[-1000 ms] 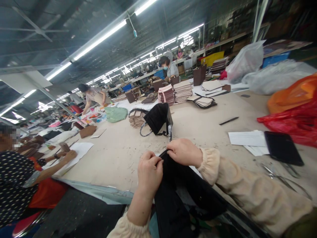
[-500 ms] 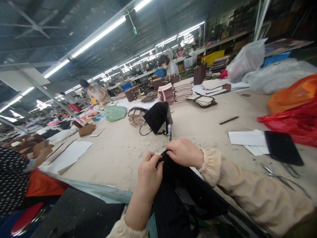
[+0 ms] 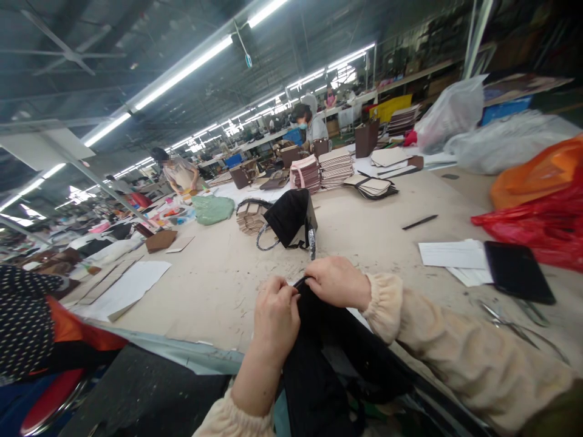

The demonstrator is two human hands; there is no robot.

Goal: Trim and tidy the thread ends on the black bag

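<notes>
A black bag [image 3: 314, 370] hangs open below my hands at the table's near edge, its lower part running out of view. My left hand [image 3: 276, 312] pinches the bag's upper edge between thumb and fingers. Right beside it, my right hand [image 3: 339, 280] is closed on the same edge, fingers curled over it. The fingertips are partly hidden by the hands and the dark cloth. Beyond them on the table stands another black bag [image 3: 286, 217], tilted, with handles in clear wrapping.
Scissors [image 3: 505, 321], a black phone [image 3: 519, 271], white papers [image 3: 455, 255] and a dark pen [image 3: 419, 222] lie at right, near a red plastic bag [image 3: 537, 230]. Stacked panels [image 3: 336, 170] stand farther back. A co-worker's dotted sleeve [image 3: 27, 321] shows at left.
Both hands stay on the bag's edge, the left one turned slightly with its fingers curled closer. At left, the co-worker's arm has drawn back from the panels.
</notes>
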